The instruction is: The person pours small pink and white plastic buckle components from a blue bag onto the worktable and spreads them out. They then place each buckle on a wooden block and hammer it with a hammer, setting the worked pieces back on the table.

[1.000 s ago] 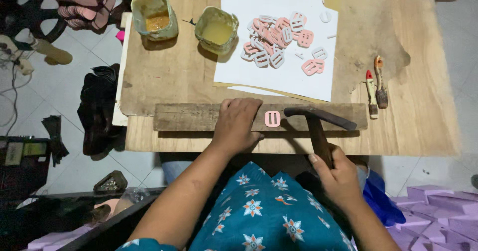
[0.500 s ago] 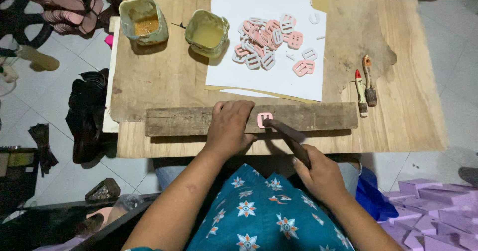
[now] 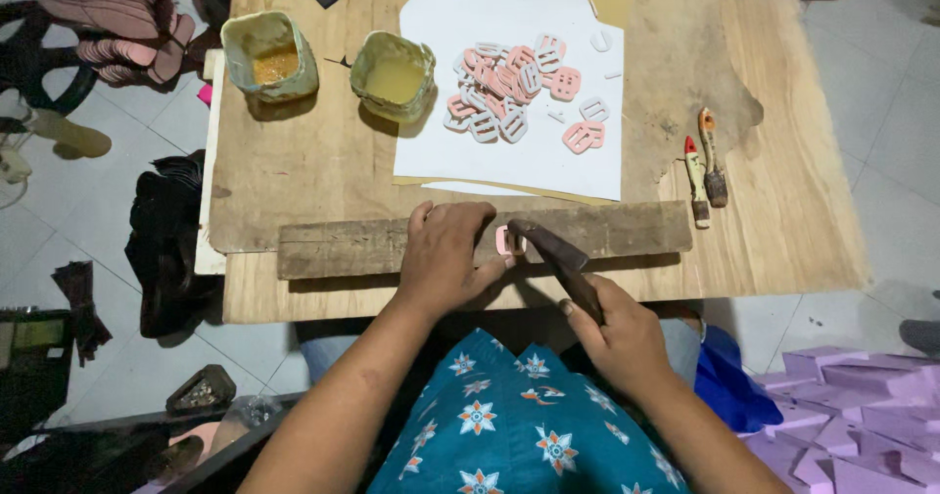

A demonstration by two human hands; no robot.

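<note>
Surface: wooden table [image 3: 294, 176], worn plank [image 3: 627, 228] near front edge.
Left hand [image 3: 446, 259]: fingers flat, pinning pink buckle [image 3: 507, 240] on plank.
Right hand [image 3: 619, 337]: closed around hammer [image 3: 558, 257].
Buckle: probably light, stiff; best held by edges.

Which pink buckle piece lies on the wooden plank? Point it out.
The pink buckle piece beside the left hand, under the hammer head. All the others lie on the white paper.

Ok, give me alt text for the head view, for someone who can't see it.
A person's right hand holds a hammer on a pink buckle piece that the left hand steadies on a wooden plank. Beyond it on the table lie more pink and white pieces on white paper, beside two glue pots.
</note>
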